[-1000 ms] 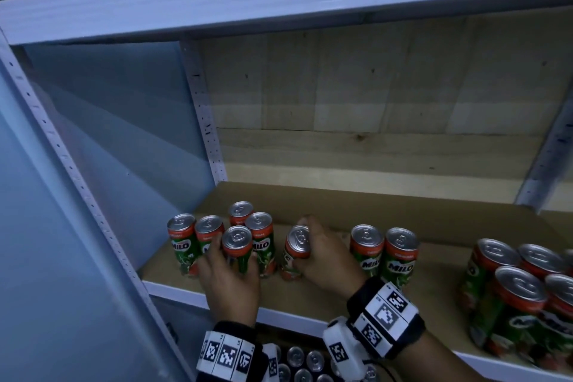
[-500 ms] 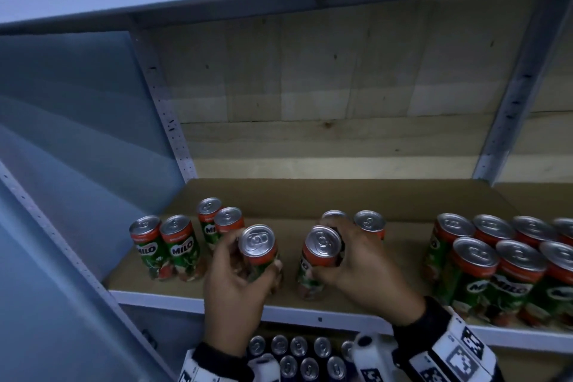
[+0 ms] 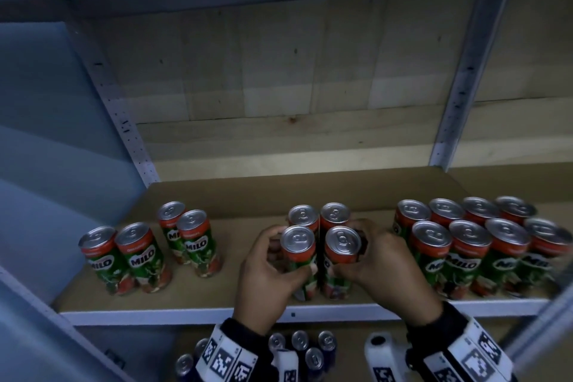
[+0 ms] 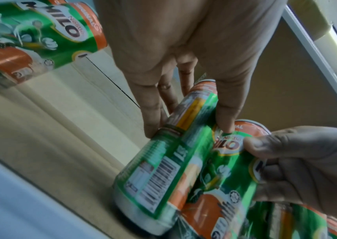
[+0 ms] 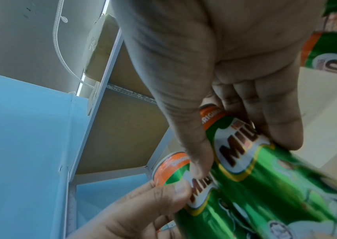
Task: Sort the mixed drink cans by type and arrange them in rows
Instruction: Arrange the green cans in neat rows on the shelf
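Green-and-orange Milo cans stand on a cardboard-lined shelf (image 3: 248, 195). My left hand (image 3: 266, 270) grips one can (image 3: 298, 254) at the shelf's front middle; my right hand (image 3: 375, 260) grips the can beside it (image 3: 341, 254). The two cans stand side by side, touching, in front of two more cans (image 3: 319, 216). In the left wrist view my fingers (image 4: 151, 122) and thumb wrap the left can (image 4: 163, 169). In the right wrist view thumb and fingers (image 5: 282, 129) pinch the right can (image 5: 255, 169).
A block of several Milo cans (image 3: 471, 239) in two rows fills the right of the shelf. Two pairs of Milo cans (image 3: 148, 245) stand at the left. Dark cans (image 3: 300, 347) sit on the shelf below. A white front rail (image 3: 155, 316) edges the shelf.
Both hands carried their cans rightward from the left cluster and set them down side by side in front of two cans at the middle of the shelf.
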